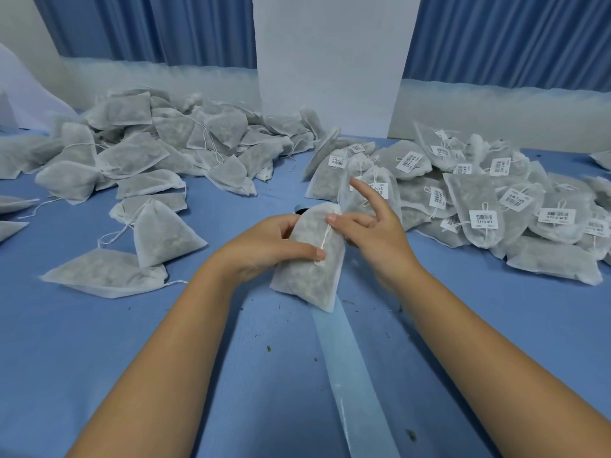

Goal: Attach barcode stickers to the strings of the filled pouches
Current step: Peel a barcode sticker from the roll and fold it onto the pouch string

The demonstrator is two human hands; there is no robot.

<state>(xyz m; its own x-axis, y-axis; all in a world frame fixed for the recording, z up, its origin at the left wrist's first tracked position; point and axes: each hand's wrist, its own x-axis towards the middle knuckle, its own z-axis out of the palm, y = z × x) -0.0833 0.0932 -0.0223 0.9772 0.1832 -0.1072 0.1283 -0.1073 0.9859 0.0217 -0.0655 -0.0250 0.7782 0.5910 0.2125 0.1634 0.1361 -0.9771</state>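
Step (est.): prepping one pouch for labelling; no sticker seen on its string yet.
Held pouch (309,276): filled, raised just above the tabletop (99,352) at centre, between both hands, tilted w/ its top away from the viewer.
String (326,240): white, lies along the pouch's front face; knot at its lower end.
Left hand (261,249): grips the pouch from the left side; thumb pressed flat on the string's knot, fingers curled behind.
Right hand (373,236): thumb tip on the string's upper end, index finger lifted clear and straight, other fingers curled at the pouch's far edge; reads as a pinch, but motion-blurred.
Next move (est.): needs a sticker peeled and folded round the string, so the string must come free of the fabric first.
Unlabelled pile (148,153): far left, strings bare.
Labelled pile (496,200): far right, barcode tags showing.
Liner strip (353,375): translucent band on the tabletop, runs under the pouch toward the viewer; looks bare of stickers.
Hidden/unclear: dark obj. (300,210) behind the pouch, mostly covered, poss. the sticker roll; can't tell if the right hand carries a sticker; barcode text unreadable.
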